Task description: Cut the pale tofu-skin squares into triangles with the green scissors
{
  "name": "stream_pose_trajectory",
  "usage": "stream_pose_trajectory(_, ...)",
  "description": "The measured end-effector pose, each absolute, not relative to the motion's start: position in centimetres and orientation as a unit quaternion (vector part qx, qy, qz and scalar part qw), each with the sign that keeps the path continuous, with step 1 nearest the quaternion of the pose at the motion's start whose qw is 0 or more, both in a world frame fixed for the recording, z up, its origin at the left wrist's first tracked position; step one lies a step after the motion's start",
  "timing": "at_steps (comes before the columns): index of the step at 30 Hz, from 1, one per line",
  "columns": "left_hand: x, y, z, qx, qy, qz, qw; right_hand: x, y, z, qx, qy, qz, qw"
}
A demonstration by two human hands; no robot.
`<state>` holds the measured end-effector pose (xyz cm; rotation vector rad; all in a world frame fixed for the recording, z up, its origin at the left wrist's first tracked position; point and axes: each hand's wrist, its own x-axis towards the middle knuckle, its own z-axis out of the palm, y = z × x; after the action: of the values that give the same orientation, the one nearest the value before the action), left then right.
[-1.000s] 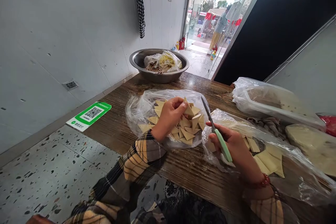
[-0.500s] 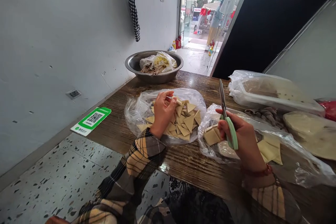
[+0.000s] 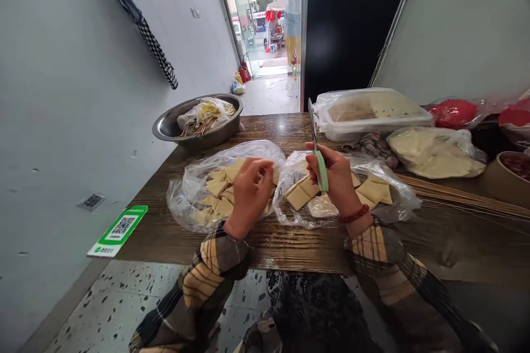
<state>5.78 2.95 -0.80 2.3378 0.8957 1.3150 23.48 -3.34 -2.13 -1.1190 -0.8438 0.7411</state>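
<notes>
My left hand point(image 3: 249, 194) hovers with curled fingers over a clear plastic bag point(image 3: 194, 185) that holds several cut tan triangles point(image 3: 218, 194); whether it holds a piece I cannot make out. My right hand point(image 3: 336, 176) grips green-handled scissors point(image 3: 316, 146), blades pointing up and away. Under it lies a second plastic bag point(image 3: 389, 204) with larger tan squares point(image 3: 298, 196). Both sleeves are plaid.
A metal bowl point(image 3: 169, 126) with skewers in a bag stands at the table's far left. A wrapped white tray point(image 3: 372, 110), a bagged pale slab point(image 3: 434, 151), red items point(image 3: 455, 112) and loose skewers point(image 3: 467, 201) lie to the right. A wall runs along the left; a doorway opens ahead.
The view has swung to the right. My left hand has drawn back from the triangles towards the bag's right edge; my right hand has brought the scissors closer in, blades more upright.
</notes>
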Motion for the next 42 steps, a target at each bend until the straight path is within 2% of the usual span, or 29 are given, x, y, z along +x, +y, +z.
stream_pose_trajectory(3, 7.5, 1.2, -0.3, 0.909, 0.219, 0.297, 0.192, 23.8, -2.9, -2.6, -0.506, -0.398, 0.309, 0.700)
stream_pose_trajectory(5, 8.3, 0.9, -0.7, 0.944, 0.198, 0.204, 0.169, 23.9, -2.6, -2.9, -0.515, -0.422, 0.279, 0.692)
stream_pose_trajectory(9, 9.1, 1.5, -2.1, 0.956, 0.266, 0.112, 0.056, 24.0, -2.1, -3.2, -0.538, -0.456, 0.241, 0.667)
stream_pose_trajectory(12, 9.4, 1.9, -3.0, 0.954, 0.288, 0.081, 0.021, 23.8, -2.1, -2.9, -0.541, -0.468, 0.231, 0.660)
stream_pose_trajectory(18, 10.3, 2.2, -3.4, 0.931, 0.332, 0.117, 0.096, 23.6, -2.4, -2.3, -0.531, -0.492, 0.201, 0.660)
stream_pose_trajectory(26, 9.9, 0.6, -2.4, 0.855, 0.347, 0.181, 0.342, 23.4, -2.9, -1.8, -0.522, -0.505, 0.190, 0.660)
stream_pose_trajectory(31, 7.4, -0.6, -1.1, 0.776, 0.367, 0.179, 0.480, 23.2, -3.2, -1.5, -0.525, -0.507, 0.210, 0.651)
stream_pose_trajectory(37, 3.0, 0.4, 0.3, 0.692, 0.393, 0.229, 0.561, 23.1, -3.0, -1.6, -0.521, -0.506, 0.211, 0.654)
stream_pose_trajectory(42, 1.6, 1.6, 1.1, 0.570, 0.396, 0.348, 0.630, 22.8, -3.1, -1.9, -0.522, -0.537, 0.230, 0.621)
